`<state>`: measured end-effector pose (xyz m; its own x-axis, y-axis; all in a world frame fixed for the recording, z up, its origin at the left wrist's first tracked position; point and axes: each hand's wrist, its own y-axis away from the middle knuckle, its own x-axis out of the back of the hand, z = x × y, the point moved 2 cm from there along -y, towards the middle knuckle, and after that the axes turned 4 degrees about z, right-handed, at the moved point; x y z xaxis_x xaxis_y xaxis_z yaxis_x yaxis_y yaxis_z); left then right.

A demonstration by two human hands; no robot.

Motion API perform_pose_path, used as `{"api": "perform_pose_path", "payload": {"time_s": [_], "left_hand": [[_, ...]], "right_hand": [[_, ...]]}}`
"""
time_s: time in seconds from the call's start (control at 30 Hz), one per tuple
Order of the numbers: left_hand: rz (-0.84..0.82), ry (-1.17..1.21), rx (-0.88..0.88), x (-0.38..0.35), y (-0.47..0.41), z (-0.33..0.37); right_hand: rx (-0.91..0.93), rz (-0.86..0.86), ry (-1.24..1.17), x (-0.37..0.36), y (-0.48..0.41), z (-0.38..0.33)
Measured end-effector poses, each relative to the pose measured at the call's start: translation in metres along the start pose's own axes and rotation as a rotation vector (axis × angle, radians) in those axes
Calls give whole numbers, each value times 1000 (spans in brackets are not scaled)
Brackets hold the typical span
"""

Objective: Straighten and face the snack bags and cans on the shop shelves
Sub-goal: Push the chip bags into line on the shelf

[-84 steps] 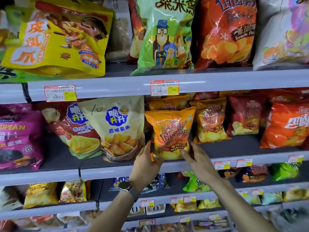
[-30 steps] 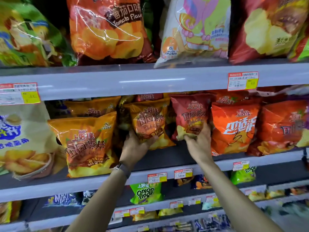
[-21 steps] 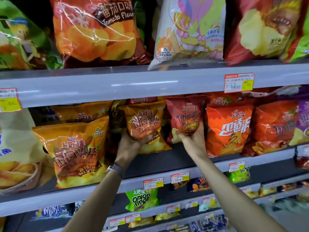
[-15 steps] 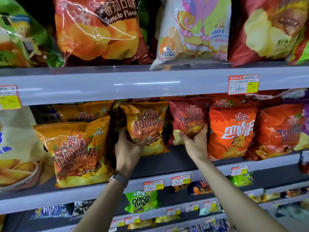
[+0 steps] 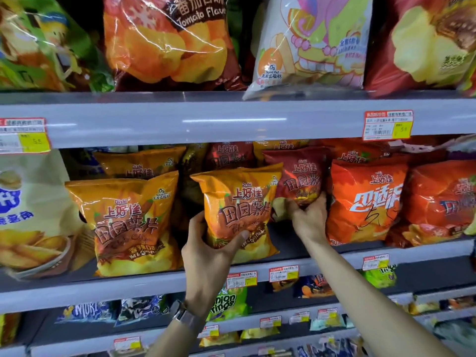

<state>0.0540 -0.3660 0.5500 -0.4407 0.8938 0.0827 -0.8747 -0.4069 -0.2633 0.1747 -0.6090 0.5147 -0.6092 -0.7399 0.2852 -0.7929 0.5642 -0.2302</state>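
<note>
Middle shelf [image 5: 283,266], near front edge: left hand [image 5: 208,251] grips lower part of yellow chip bag [image 5: 239,199], thumb across its face. Right hand [image 5: 309,217] clutches bottom of dark red bag [image 5: 301,176] just behind, beside orange bag [image 5: 365,199].

Grey metal shelving in stacked tiers; upper shelf lip [image 5: 231,130] shows a thin white light streak [image 5: 234,120]; red-and-yellow price tag [image 5: 388,124] at its right, left price tag [image 5: 23,135] cut by the frame; middle shelf lip [image 5: 103,287] carries small tags [image 5: 241,279]; lower shelf lip [image 5: 247,321] blurred; recesses dark.
</note>
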Motion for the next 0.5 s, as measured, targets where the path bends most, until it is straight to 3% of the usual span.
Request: {"api": "perform_pose_path", "payload": {"time_s": [0.37, 0.5], "left_hand": [[-22, 95, -29, 52, 26, 1], [-6, 95, -4, 61, 30, 1]], "right_hand": [[-9, -380, 32, -40, 21, 10], [46, -509, -13, -43, 49, -28]]}}
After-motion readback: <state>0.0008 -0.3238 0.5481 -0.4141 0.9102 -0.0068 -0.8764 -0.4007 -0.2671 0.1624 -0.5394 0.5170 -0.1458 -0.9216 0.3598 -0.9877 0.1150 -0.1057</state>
